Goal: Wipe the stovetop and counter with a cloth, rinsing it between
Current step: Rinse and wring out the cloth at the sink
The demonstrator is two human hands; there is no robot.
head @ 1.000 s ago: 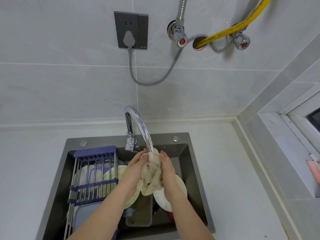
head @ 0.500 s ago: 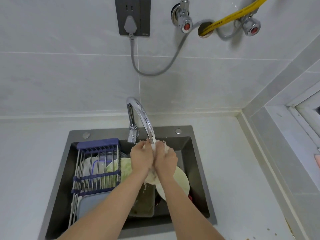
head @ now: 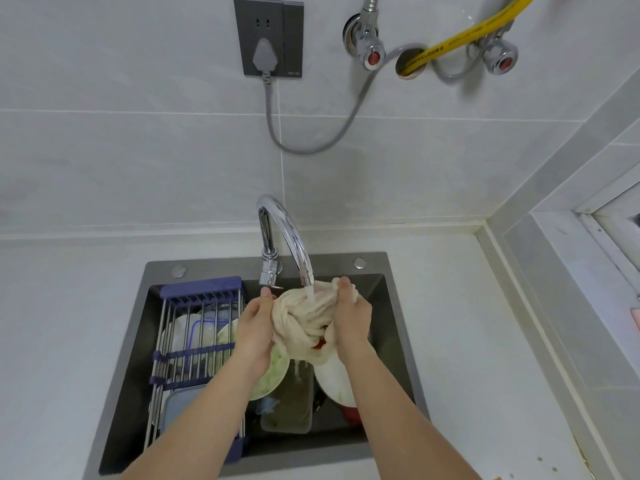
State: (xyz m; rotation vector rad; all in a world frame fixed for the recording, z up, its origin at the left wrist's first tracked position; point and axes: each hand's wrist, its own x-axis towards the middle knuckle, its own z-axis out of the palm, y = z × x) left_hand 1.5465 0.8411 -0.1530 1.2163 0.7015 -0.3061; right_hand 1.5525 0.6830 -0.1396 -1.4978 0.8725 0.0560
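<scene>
In the head view, your hands have drawn apart since half a second ago, when they were pressed together under the tap (head: 287,237) with the cloth (head: 304,320) almost hidden between them. Now the cloth is spread open into a loose, twisted bundle directly below the spout, and the water stream lands on its upper folds. Your left hand (head: 254,327) cups the cloth's left side, fingers curved around it from beneath, fingertips close to the tap's base. Your right hand (head: 349,317) grasps the right side, fingers curled over the top edge just right of the stream. Both hands clench fabric; neither is free. The bundle hangs over the sink (head: 391,306), above the plates (head: 332,379) and a container (head: 287,403) lying below the tap, with a rack (head: 197,341) to the tap's lower left. Opening the cloth likely means you are letting water through the inner folds, so the rinse looks to be in mid-course, not finished. Brownish marks remain on it. Wringing would follow before you go on wiping. The stovetop is out of sight here; only counter (head: 485,341) shows around the sink.
</scene>
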